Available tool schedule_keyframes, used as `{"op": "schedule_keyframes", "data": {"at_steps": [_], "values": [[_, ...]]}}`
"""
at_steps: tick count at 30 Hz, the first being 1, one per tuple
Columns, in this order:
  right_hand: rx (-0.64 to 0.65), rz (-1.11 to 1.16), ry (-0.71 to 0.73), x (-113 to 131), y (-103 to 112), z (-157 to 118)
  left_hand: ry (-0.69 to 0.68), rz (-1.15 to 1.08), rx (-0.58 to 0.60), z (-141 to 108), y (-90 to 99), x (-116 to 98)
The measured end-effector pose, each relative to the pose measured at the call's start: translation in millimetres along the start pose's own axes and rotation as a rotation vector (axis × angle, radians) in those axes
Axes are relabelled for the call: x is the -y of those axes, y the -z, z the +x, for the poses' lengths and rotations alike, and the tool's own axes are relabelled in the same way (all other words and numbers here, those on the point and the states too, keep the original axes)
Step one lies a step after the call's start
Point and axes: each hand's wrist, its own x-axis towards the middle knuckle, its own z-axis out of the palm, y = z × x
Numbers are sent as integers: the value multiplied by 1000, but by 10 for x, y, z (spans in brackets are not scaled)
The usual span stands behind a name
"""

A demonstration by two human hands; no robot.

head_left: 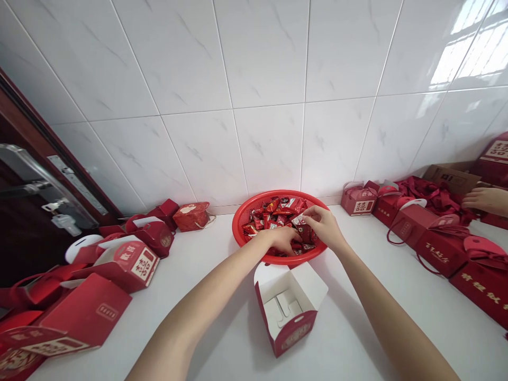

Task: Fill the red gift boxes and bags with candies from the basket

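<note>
A round red plastic basket [240, 222] near the wall holds many candies [273, 211] in mostly red wrappers. My left hand [283, 239] reaches into it, fingers spread downward among the candies; whether they grip one is not clear. At the basket's right side my right hand [320, 225] pinches a small white and red packet [299, 220] between thumb and fingers. Just in front of the basket stands an open red box [291, 338] with a white inside, its flaps up and nothing lying in it.
Closed red gift boxes [119, 264] crowd the left side, beside a dark door [24, 174]. More boxes [440, 243] line the right, with red ribbon [428, 193] behind. Another person's hand [486, 200] is at the far right. A tiled wall [270, 143] bounds the back.
</note>
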Motion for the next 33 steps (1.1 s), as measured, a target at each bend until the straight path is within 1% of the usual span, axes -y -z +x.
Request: {"op": "schedule_keyframes", "data": {"at_steps": [4, 7, 9, 11, 16, 18, 20, 22, 25, 27, 28, 30, 33], "values": [[14, -1, 6, 6, 0, -12, 34, 48, 3, 20, -35, -66], [18, 2, 15, -2, 0, -17, 55, 32, -26, 57, -56, -89], [19, 5, 21, -15, 2, -13, 60, -9, -58, 67, -44, -66], [15, 6, 30, -28, 4, -4, 57, -69, -117, 54, -6, -3], [21, 7, 50, -32, 9, 11, 73, -221, -329, -52, 117, 216], [24, 3, 54, -27, 9, 10, 87, -261, -348, -82, 134, 261], [22, -3, 57, -23, 7, 8, 84, -286, -303, -90, 124, 258], [18, -7, 57, -22, 6, 5, 59, -294, -220, -83, 94, 213], [23, -4, 56, -24, 1, 3, 22, -166, -47, -56, 37, 93], [30, -4, 54, -25, -3, 1, 18, -59, 35, -30, 4, 9], [33, -6, 52, -26, -4, -1, 22, -26, 54, -15, -9, -27], [36, -10, 52, -24, -3, -6, 37, -5, 55, 21, -29, -80], [40, -14, 60, -16, 2, -15, 62, 9, 47, 66, -42, -99]]}}
